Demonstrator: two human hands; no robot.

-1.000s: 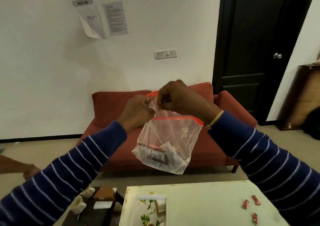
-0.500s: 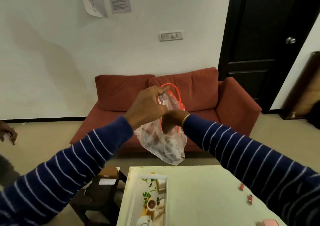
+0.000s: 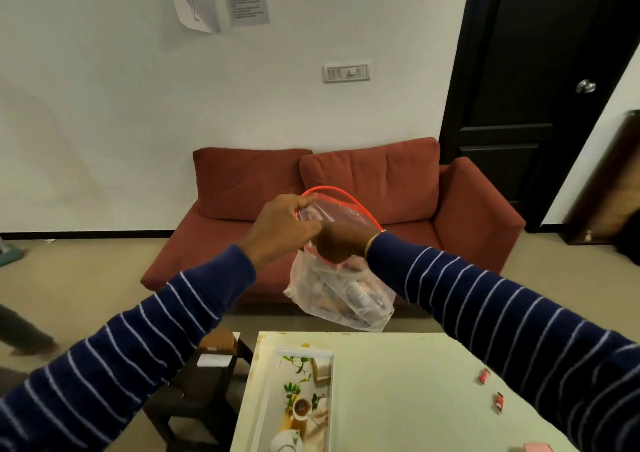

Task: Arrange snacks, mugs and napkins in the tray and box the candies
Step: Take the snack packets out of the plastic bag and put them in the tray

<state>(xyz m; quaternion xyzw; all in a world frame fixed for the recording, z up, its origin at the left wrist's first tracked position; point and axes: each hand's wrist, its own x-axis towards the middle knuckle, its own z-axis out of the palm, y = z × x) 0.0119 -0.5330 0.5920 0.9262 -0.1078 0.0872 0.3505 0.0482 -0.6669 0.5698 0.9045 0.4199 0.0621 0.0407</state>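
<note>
A clear zip bag [image 3: 341, 292] with a red rim hangs in the air above the table's far edge, with wrapped snacks lying in its bottom. My left hand [image 3: 284, 232] pinches the bag's rim at the near left and holds the mouth wide. My right hand [image 3: 337, 245] is pushed down into the bag's mouth; its fingers are hidden, so I cannot tell whether they hold anything. A white tray [image 3: 268, 392] with a leaf print lies on the pale table [image 3: 408, 392]. Two small red candies [image 3: 484, 376] lie on the table at the right.
A red sofa [image 3: 478, 216] stands behind the bag against the wall. A low dark stool [image 3: 204, 382] with a brown item and white paper is left of the table. A pink object [image 3: 538, 447] shows at the bottom right. A black door is at the right.
The bag's mouth went from pinched nearly shut to pulled wide. My right hand let go of the rim and went down inside. The view tilted down, showing more of the table and tray.
</note>
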